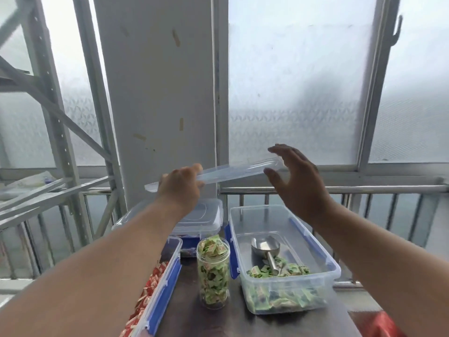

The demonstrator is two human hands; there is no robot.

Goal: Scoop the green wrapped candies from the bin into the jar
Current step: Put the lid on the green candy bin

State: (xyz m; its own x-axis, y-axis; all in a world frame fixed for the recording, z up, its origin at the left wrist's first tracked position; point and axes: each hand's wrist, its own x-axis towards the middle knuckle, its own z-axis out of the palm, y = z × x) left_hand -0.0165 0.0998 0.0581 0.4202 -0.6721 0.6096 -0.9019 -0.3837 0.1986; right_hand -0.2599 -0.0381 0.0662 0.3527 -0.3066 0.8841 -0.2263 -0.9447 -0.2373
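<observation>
Clear lid (233, 173) in left hand (181, 188) grip

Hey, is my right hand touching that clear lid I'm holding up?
Cannot tell. In the head view the right hand is open at the far end of the clear lid, overlapping it, while the left hand grips the other end.

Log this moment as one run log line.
left hand: holds clear lid | right hand: open beside lid | jar: full | scoop: in bin
</observation>
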